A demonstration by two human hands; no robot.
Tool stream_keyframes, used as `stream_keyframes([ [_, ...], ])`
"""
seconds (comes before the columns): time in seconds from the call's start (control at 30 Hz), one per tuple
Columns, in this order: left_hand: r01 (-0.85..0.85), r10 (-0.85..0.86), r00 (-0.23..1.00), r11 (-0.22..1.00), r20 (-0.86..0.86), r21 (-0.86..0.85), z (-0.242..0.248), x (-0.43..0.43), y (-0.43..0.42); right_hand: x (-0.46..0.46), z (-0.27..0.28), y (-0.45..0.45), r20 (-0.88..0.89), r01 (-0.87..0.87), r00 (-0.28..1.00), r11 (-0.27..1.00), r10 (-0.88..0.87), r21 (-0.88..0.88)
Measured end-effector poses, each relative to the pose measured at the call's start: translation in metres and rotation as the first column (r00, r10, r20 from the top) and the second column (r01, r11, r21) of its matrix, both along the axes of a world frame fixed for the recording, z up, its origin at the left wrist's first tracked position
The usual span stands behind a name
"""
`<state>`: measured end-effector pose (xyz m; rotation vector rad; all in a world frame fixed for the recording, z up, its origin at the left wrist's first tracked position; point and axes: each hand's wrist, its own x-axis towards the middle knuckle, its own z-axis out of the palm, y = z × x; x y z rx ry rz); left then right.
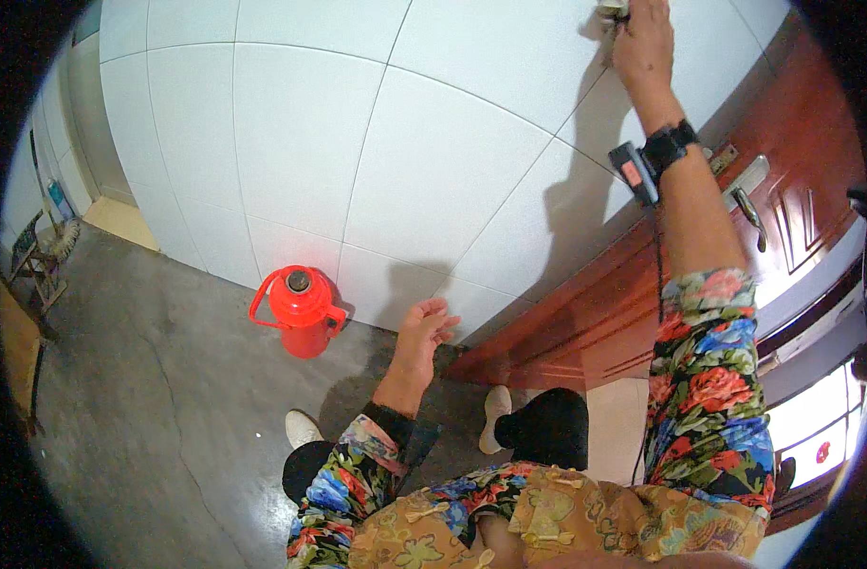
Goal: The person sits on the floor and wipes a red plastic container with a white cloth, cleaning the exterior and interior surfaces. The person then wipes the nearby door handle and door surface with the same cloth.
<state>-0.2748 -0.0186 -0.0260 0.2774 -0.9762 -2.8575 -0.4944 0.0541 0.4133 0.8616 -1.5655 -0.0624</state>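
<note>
My right hand (645, 50) reaches up to the white tiled wall (448, 163) at the top of the view. It is shut on a pale, crumpled cloth (611, 10), partly cut off by the picture's upper edge, and presses it near the tiles. My left hand (423, 331) hangs low before the wall, fingers loosely bent and apart, with nothing in it. To its left a red thermos flask (304, 309) stands on the grey floor beside the wall's foot, its handle out to one side.
A reddish-brown door (796, 178) with a metal handle (750, 213) is on the right. At the far left are a wooden board (19, 348), a small folding stool (42, 274) and a doorway. Both my shoes stand on the grey concrete floor (135, 398).
</note>
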Motion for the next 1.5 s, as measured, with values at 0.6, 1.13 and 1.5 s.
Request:
stream_keyframes([
  [0.6, 0.07, -0.066, 0.993, 0.997, 0.1, -0.034, 0.01, 0.004, 0.013, 0.005, -0.231, 0.04, 0.315, -0.066, 0.926, 0.733, -0.207, 0.677],
  [1.13, -0.009, 0.017, 0.984, 0.999, 0.179, -0.046, 0.005, -0.003, 0.008, 0.046, -0.365, 0.04, 0.584, -0.271, 0.738, 0.645, -0.337, 0.714],
  [1.5, 0.159, -0.193, 0.977, 0.942, -0.091, -0.295, 0.016, -0.001, 0.021, 0.155, -0.334, 0.103, 0.687, 0.094, -0.613, 0.899, 0.39, -0.427],
])
